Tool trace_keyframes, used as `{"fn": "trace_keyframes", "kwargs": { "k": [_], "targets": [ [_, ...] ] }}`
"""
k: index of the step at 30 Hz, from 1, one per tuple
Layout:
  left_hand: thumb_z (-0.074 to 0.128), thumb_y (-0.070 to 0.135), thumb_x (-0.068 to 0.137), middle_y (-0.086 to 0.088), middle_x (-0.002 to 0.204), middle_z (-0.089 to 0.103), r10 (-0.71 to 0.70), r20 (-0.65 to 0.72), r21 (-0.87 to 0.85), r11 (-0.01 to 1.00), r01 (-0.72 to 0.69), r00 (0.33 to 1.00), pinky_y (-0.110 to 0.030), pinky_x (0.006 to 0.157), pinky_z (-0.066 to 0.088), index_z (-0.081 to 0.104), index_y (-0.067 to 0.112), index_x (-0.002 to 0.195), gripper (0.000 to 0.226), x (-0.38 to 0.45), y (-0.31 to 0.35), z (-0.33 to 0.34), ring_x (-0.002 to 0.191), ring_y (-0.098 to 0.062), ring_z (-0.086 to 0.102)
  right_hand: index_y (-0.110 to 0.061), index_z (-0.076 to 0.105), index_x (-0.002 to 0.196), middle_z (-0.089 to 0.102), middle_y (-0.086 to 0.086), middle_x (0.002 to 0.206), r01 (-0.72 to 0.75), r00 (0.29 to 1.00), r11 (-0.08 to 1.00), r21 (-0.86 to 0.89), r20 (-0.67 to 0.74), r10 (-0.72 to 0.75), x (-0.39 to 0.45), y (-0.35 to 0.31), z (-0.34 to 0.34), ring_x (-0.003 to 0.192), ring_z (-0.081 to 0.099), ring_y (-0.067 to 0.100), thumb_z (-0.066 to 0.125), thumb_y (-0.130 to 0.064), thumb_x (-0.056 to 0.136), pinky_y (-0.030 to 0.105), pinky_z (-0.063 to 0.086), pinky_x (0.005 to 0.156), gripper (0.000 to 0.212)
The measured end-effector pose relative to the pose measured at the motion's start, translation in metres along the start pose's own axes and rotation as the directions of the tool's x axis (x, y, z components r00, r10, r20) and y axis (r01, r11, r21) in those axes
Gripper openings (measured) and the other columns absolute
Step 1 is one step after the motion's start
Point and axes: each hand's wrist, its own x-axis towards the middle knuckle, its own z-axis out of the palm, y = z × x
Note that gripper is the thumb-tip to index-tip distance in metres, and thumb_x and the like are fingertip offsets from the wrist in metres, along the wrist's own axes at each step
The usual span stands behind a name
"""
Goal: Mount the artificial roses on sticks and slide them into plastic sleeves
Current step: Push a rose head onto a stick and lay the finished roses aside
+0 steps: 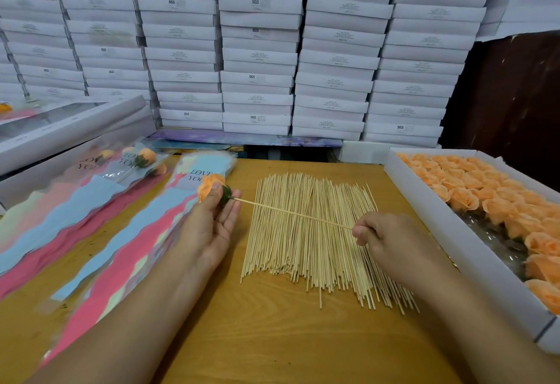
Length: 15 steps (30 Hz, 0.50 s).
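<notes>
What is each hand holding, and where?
Left hand fingers grip the orange rose by its head; right hand pinches the stick at its far end.

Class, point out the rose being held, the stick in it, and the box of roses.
rose (209, 187), head view, on its orange petals
stick (291, 212), head view, mid-shaft
box of roses (448, 232), head view, white near wall

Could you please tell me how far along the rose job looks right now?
Done: a few sleeved roses lie at far left. In hand: left hand holds a rose, right hand its stick. Left: sleeving it, plus a full tray.
</notes>
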Motion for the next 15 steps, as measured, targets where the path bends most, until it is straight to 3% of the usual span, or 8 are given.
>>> {"fn": "trace_keyframes", "kwargs": {
  "k": [5,11,15],
  "targets": [
    [0.063,0.012,0.096,-0.012,0.083,0.077,-0.007,0.000,0.000,1.000,0.007,1.000,-0.028,0.068,0.063,0.062,0.005,0.103,0.010,-0.0011,-0.0002,0.0011,0.074,-0.016,0.077,-0.027,0.059,0.075,0.066,-0.008,0.075,-0.010,1.000,0.999,-0.035,0.015,0.011,0.0005,0.0025,0.0006,0.069,0.061,0.011,0.046,-0.034,0.103,0.033,0.052,0.065,0.031],
    [0.062,0.014,0.097,-0.012,0.081,0.077,-0.001,0.004,-0.005,1.000,0.001,1.000,-0.026,0.065,0.062,0.064,0.006,0.098,0.008,-0.0024,0.0006,0.0039,0.071,-0.014,0.076,-0.032,0.060,0.069,0.066,-0.010,0.072,-0.012,1.000,0.999,0.044,0.018,0.011,0.0027,0.0028,0.0018,0.064,0.059,0.003,0.053,-0.030,0.101,0.022,0.040,0.054,0.032],
    [0.065,0.018,0.095,-0.009,0.079,0.076,0.012,0.008,-0.012,1.000,-0.012,1.000,-0.023,0.063,0.062,0.065,0.008,0.096,0.010,-0.0041,0.0012,0.0060,0.070,-0.012,0.075,-0.029,0.072,0.070,0.067,-0.010,0.061,-0.011,0.984,0.985,0.171,0.178,-0.020,0.0008,0.0022,-0.0071,0.047,0.052,-0.002,0.063,-0.032,0.096,0.015,0.035,0.048,0.027]
  ]
}}
